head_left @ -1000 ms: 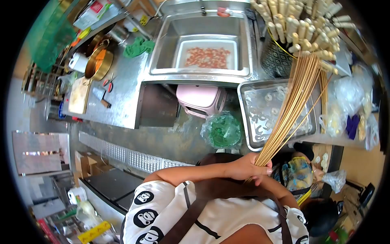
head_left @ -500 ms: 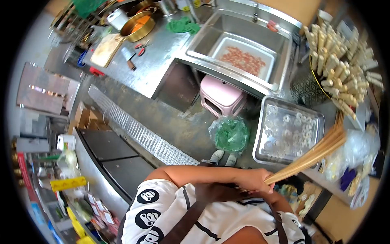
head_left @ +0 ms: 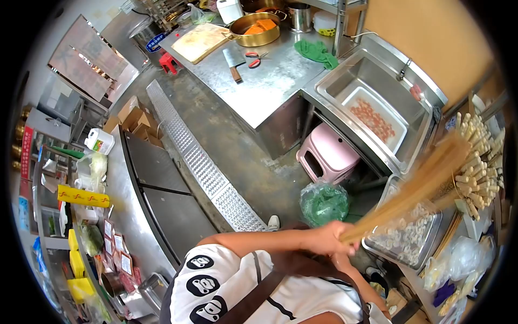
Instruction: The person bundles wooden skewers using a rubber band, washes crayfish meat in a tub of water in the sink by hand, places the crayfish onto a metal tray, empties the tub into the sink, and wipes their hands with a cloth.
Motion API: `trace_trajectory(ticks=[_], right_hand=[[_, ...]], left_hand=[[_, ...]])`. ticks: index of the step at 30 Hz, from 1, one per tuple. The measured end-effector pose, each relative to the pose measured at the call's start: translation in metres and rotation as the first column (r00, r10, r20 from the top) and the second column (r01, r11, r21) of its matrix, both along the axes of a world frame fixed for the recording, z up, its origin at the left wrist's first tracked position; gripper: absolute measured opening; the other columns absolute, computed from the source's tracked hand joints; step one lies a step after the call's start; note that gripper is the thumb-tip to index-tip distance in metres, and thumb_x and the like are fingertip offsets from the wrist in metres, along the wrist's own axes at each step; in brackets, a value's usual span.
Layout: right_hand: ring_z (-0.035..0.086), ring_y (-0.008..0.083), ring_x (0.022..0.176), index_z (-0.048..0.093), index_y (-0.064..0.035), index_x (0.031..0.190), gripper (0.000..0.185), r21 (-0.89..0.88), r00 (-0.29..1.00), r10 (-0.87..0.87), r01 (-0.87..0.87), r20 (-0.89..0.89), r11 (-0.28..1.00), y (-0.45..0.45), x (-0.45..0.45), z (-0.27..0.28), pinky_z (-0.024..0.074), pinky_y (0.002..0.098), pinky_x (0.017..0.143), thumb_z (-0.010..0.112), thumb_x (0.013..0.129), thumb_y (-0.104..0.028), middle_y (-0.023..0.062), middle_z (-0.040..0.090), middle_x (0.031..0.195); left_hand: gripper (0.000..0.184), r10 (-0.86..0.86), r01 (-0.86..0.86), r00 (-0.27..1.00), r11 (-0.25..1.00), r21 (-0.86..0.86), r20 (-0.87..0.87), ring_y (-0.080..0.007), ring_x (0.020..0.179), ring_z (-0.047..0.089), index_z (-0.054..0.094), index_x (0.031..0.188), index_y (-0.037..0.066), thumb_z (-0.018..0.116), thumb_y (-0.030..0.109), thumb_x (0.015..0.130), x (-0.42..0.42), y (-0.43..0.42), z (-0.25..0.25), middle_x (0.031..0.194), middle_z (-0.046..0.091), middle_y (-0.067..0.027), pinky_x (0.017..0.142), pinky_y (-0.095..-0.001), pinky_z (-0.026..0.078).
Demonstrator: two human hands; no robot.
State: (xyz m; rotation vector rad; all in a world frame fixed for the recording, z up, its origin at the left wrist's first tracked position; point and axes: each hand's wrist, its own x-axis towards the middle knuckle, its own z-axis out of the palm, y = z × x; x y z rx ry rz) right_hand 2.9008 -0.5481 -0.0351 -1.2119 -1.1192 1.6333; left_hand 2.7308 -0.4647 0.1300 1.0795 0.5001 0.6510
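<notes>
My left hand (head_left: pixel 326 237) is closed around a long bundle of thin bamboo skewers (head_left: pixel 399 197). The bundle slants up and to the right, and its far end is smeared by motion. Just below the left hand, close to my apron, is my right hand (head_left: pixel 341 263). Its fingers are mostly hidden, so whether it grips anything does not show. Beneath the bundle lies a metal tray (head_left: pixel 413 264) with many small whitish pieces, partly covered by the skewers. Beyond the bundle's far end stands a dense cluster of pale sticks (head_left: pixel 477 162).
A sink (head_left: pixel 350 70) holds a white tub (head_left: pixel 399 148) of pinkish pieces. Below are a pink stool (head_left: pixel 332 151) and a green plastic bag (head_left: pixel 324 202). The steel counter (head_left: pixel 275 92) bears a cleaver (head_left: pixel 233 63), scissors (head_left: pixel 253 59) and a cutting board (head_left: pixel 199 43). Plastic bags (head_left: pixel 458 256) lie at right.
My view has turned, so the sink and counter appear further right. The skewer bundle has swung upward and blurs now, covering part of the tray. The left hand still holds it.
</notes>
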Motion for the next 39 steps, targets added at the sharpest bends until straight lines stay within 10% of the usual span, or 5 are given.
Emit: trace_trajectory(ticks=[3, 7, 12, 26, 39], right_hand=[[0.061, 0.0175, 0.075, 0.063, -0.0049, 0.101, 0.021, 0.266, 0.64, 0.397, -0.69, 0.657, 0.673, 0.023, -0.009, 0.044, 0.0498, 0.0334, 0.067, 0.057, 0.082, -0.008, 0.0063, 0.064, 0.08], [0.057, 0.0117, 0.063, 0.051, 0.0005, 0.096, 0.012, -0.096, 0.97, 0.242, -0.243, -0.023, 0.965, 0.062, -0.068, 0.118, 0.0486, 0.0262, 0.059, 0.054, 0.086, -0.003, 0.0079, 0.06, 0.078], [0.057, 0.0123, 0.063, 0.046, 0.0, 0.105, 0.021, -0.038, 0.979, 0.14, -0.147, -0.146, 0.988, 0.092, -0.129, 0.137, 0.0471, 0.0241, 0.06, 0.054, 0.085, -0.001, 0.01, 0.061, 0.081], [0.056, 0.0091, 0.064, 0.044, -0.0013, 0.108, 0.027, 0.018, 0.985, 0.147, -0.146, -0.089, 0.989, 0.105, -0.157, 0.151, 0.0452, 0.021, 0.058, 0.056, 0.084, 0.001, 0.0061, 0.06, 0.079], [0.052, 0.0059, 0.058, 0.046, -0.0016, 0.105, 0.026, 0.073, 0.991, 0.105, -0.111, 0.083, 0.991, 0.12, -0.132, 0.155, 0.0413, 0.0195, 0.053, 0.055, 0.081, 0.003, 0.0035, 0.059, 0.075]], left_hand=[[0.016, 0.284, -0.309, 0.946, 0.936, -0.17, -0.158, -0.0092, 0.089, 0.053, 0.061, 0.092, 0.006, 0.066, 0.006, 0.077, -0.059, 0.003, -0.029, 0.094, 0.061, -0.0008, 0.082, -0.0259, 0.043], [0.02, 0.39, -0.48, 0.857, 0.843, -0.242, -0.337, -0.0059, 0.058, 0.052, 0.054, 0.092, 0.005, 0.064, 0.0, 0.076, -0.12, -0.002, -0.035, 0.098, 0.063, -0.0079, 0.049, -0.0214, 0.044], [0.021, 0.486, -0.52, 0.854, 0.809, -0.275, -0.186, -0.0045, 0.048, 0.046, 0.051, 0.093, 0.004, 0.064, -0.002, 0.077, -0.148, -0.013, -0.032, 0.095, 0.063, -0.0124, 0.039, -0.0184, 0.036], [0.022, 0.609, -0.573, 0.792, 0.71, -0.409, -0.05, -0.006, 0.045, 0.044, 0.052, 0.095, 0.003, 0.064, -0.002, 0.077, -0.163, -0.004, -0.026, 0.09, 0.063, -0.012, 0.039, -0.0206, 0.037], [0.014, 0.669, -0.69, 0.662, 0.72, 0.075, -0.339, -0.0031, 0.052, 0.044, 0.053, 0.088, 0.004, 0.062, 0.001, 0.078, -0.116, 0.006, -0.017, 0.071, 0.054, 0.0018, 0.045, -0.0197, 0.036]])
